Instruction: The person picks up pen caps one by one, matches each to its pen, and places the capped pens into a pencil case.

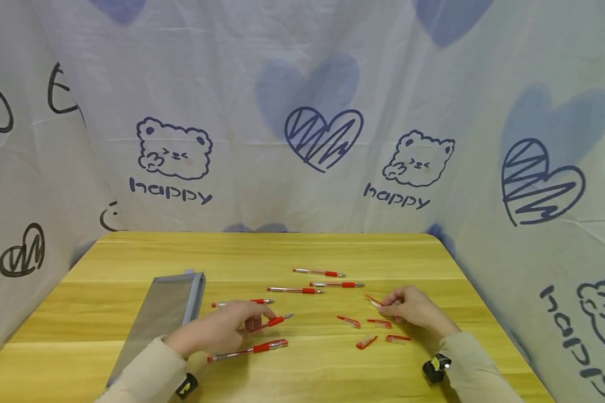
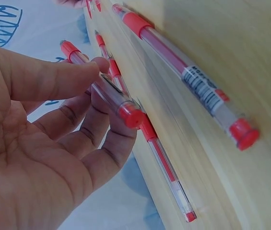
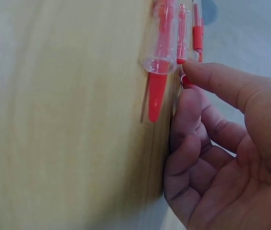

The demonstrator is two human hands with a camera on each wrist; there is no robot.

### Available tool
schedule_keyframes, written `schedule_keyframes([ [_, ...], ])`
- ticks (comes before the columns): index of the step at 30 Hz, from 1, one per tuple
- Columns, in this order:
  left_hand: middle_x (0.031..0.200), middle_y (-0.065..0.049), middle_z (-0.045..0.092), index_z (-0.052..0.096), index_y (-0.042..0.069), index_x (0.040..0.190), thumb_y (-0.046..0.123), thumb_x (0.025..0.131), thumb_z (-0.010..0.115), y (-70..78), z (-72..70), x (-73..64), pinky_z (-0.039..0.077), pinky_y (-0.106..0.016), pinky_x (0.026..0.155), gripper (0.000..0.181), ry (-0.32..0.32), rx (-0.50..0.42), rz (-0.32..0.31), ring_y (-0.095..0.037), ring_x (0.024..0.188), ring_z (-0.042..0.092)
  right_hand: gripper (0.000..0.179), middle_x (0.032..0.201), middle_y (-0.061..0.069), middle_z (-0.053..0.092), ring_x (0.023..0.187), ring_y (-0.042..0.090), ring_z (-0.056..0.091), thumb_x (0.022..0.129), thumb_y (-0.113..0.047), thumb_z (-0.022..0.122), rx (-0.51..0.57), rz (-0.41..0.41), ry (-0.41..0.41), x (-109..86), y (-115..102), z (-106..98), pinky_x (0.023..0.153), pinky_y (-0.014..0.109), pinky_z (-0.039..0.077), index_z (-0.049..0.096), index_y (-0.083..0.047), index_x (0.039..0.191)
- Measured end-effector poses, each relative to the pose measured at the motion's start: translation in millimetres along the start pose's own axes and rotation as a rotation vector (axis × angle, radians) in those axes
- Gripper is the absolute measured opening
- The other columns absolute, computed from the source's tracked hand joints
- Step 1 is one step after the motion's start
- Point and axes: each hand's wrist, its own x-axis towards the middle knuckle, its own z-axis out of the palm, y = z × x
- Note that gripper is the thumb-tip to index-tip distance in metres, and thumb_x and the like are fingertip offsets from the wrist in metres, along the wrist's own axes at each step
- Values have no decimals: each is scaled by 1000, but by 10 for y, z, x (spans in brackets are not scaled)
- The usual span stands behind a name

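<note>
My left hand point(image 1: 217, 327) pinches a clear-barrelled red gel pen point(image 1: 276, 322) between thumb and fingers; its bare tip points right, away from the palm. In the left wrist view the red end plug of this pen point(image 2: 132, 116) faces the camera. Just below that hand lies another red pen point(image 1: 247, 351) that looks capped. At the right, my right hand point(image 1: 413, 307) pinches a red and clear pen cap point(image 1: 374, 301) low over the table. Near it lie several loose caps point(image 1: 349, 322), one large in the right wrist view, a clear-and-red cap point(image 3: 160, 62).
Several uncapped red pens point(image 1: 296, 290) lie across the middle of the wooden table point(image 1: 383, 254), one of them point(image 1: 242, 303) just beyond the left hand. A grey zip pouch point(image 1: 153, 313) lies flat at the left. White printed curtains point(image 1: 247, 157) stand behind and beside the table.
</note>
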Motion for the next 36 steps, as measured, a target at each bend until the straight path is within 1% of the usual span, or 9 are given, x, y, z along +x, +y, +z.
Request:
schedule_keyframes([
  [4,108,-1,70,67,12,139,-20,90,55,-4,0,6,54,-31,84,59,-3,-10,-10,-16,95,62,18,78,3,64,69,15,61,95,-17,82,-8,-10,-2,-13,-12,-7,62,28,54,72,-1,96],
  [13,106,1,69,67,14,140,-20,91,52,-9,-4,47,54,-32,85,61,1,0,-16,-13,92,59,18,82,4,67,71,15,63,96,-17,81,-28,-19,-17,-35,-42,-32,64,28,55,72,-1,98],
  [17,105,0,69,67,13,140,-21,90,50,-2,-7,71,54,-32,84,63,-6,-20,-23,-13,91,59,18,82,4,67,71,15,63,97,-17,80,-28,-22,-25,-30,-33,-42,64,27,55,72,0,99],
  [22,106,-2,69,67,12,140,-22,90,50,0,-14,99,56,-35,86,63,-15,-39,-30,-16,94,61,19,82,4,67,72,15,64,96,-18,80,-24,-26,-36,-25,-7,-52,65,28,55,72,-1,98],
  [26,107,-2,70,68,13,139,-22,90,50,-3,-11,106,56,-34,87,62,-11,-20,-23,-15,94,61,19,82,4,67,72,15,65,97,-18,80,-7,-39,-44,-33,11,-61,65,28,56,72,0,98],
  [30,108,-1,70,69,14,137,-20,90,53,-14,-10,124,56,-34,87,61,-10,-18,-11,-15,95,62,20,84,4,66,73,16,65,97,-17,79,38,-49,-59,-43,6,-73,65,27,56,71,1,100],
  [36,106,-2,71,70,12,136,-21,89,53,1,-10,142,56,-31,86,60,-9,-8,9,-14,94,63,21,87,4,63,76,17,66,99,-20,78,78,-43,-78,-71,-63,-87,68,28,57,72,0,103],
])
